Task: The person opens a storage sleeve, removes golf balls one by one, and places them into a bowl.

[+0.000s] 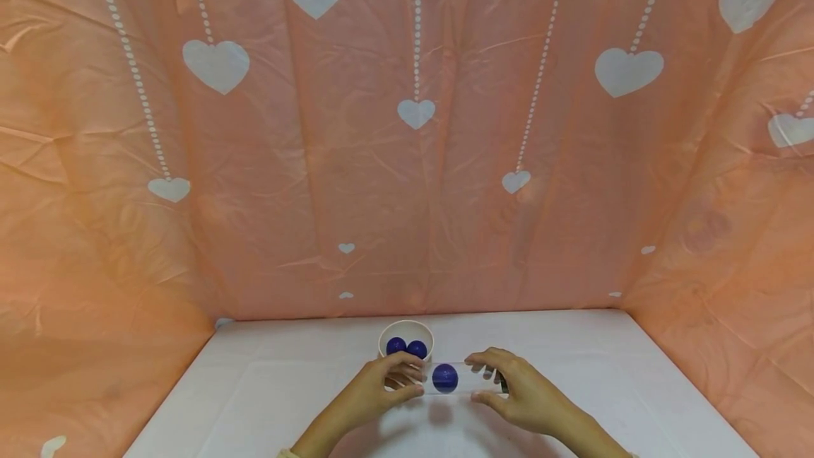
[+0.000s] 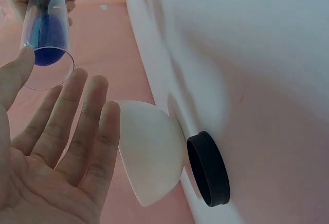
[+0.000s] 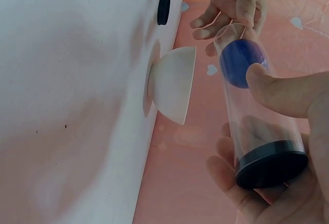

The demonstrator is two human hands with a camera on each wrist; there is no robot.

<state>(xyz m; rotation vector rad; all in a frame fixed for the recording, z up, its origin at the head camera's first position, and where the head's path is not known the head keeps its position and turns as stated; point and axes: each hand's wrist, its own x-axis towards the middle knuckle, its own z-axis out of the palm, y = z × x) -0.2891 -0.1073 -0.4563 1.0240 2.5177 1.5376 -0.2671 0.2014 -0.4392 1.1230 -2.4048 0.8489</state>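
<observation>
My right hand grips a clear plastic tube near its capped end, thumb along the side. A black cap closes that end; the other end is uncovered. Inside, near the uncovered end, sits a dark blue ball. In the head view the tube lies level above the table. My left hand is at the uncovered end, thumb tip and fingertips right at the rim. Its fingers are extended and the palm faces the tube in the left wrist view.
A white bowl with two dark blue balls stands just behind my left hand. A black round lid rests on the white table beside the bowl. An orange curtain with white hearts surrounds the table.
</observation>
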